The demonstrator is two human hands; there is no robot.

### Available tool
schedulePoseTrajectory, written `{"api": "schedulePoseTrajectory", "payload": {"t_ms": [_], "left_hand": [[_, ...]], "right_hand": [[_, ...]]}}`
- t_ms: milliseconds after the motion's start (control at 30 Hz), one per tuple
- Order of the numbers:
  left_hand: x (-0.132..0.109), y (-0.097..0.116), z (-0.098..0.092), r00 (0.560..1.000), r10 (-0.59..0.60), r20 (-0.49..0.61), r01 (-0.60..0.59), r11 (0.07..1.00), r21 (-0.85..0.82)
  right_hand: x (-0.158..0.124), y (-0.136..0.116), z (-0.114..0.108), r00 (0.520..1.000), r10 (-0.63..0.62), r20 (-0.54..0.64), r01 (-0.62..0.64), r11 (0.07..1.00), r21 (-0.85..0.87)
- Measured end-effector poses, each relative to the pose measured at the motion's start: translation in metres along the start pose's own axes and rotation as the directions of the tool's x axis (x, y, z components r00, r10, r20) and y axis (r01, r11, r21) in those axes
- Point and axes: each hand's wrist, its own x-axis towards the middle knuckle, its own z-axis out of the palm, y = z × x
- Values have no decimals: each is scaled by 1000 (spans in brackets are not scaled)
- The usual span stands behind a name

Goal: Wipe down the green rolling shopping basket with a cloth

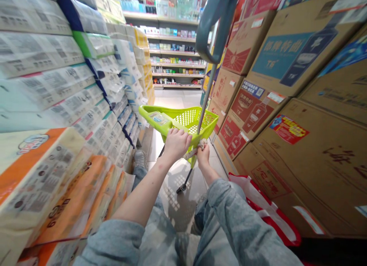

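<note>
While crouched low in a shop aisle, gripping the near rim of the green basket (186, 120) with the left hand (176, 142), fingers curled shut over the edge. Right hand (203, 154) just beside it, fist clamped on a whitish twisted cloth (196, 148) held against the same rim. Basket straight ahead, between stacked tissue packs (43, 86) and cardboard cartons (286, 52), with a grey handle (213, 25) up on a pole. Clear packet (157, 118) lying inside at the left. Red-and-white bag (266, 212) near the right sleeve.
</note>
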Motion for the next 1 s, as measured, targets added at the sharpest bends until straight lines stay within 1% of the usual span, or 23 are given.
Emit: {"api": "schedulePoseTrajectory", "payload": {"t_ms": [67,100,133,200,267,333,400,433,467,533,600,667,733,800,867,933,1000], "left_hand": [[1,0,1,1000,-2,3,2,1000,-2],[1,0,2,1000,-10,-2,9,1000,-15],[1,-1,3,1000,-21,-12,20,999,-35],[0,-3,4,998,-46,-41,42,994,-101],[-2,-6,6,996,-67,-66,53,980,-191],[-4,-9,7,993,-85,-80,59,958,-279],[-6,-12,7,990,-111,-86,74,935,-346],[-7,-13,7,989,-124,-87,83,925,-370],[-7,-14,6,987,-134,-85,91,916,-391],[-7,-17,4,987,-142,-74,96,895,-435],[-4,-22,0,990,-122,-73,73,876,-477],[1,-31,-3,992,-92,-88,38,874,-484],[5,-43,-5,991,-76,-107,24,907,-421],[8,-55,-5,994,-50,-97,19,956,-294],[9,-63,-1,997,-10,-74,-3,986,-168],[9,-65,3,998,12,-65,-19,995,-101],[8,-62,5,997,-4,-74,-2,997,-83]], "right_hand": [[-3,-16,-6,988,20,-151,-26,999,-38],[-4,-26,-9,983,-6,-181,-4,999,-51],[-5,-38,-12,983,-57,-174,49,998,-51],[-5,-61,-17,973,-188,-135,184,982,-39],[-3,-80,-21,949,-304,-85,301,953,-43],[2,-93,-25,919,-393,27,394,915,-86],[9,-102,-30,877,-436,200,470,866,-172],[13,-106,-32,858,-425,287,493,837,-235],[17,-110,-33,846,-388,366,503,807,-308],[23,-121,-35,842,-259,474,488,741,-462],[28,-133,-34,850,-125,512,452,674,-584],[30,-143,-30,857,-49,513,428,622,-656],[31,-149,-27,869,-22,494,411,587,-697],[32,-151,-24,873,-16,487,409,568,-715],[31,-150,-23,866,-21,500,428,550,-717],[28,-149,-24,849,-55,526,473,525,-708],[21,-146,-26,841,-105,531,504,510,-697]]}}
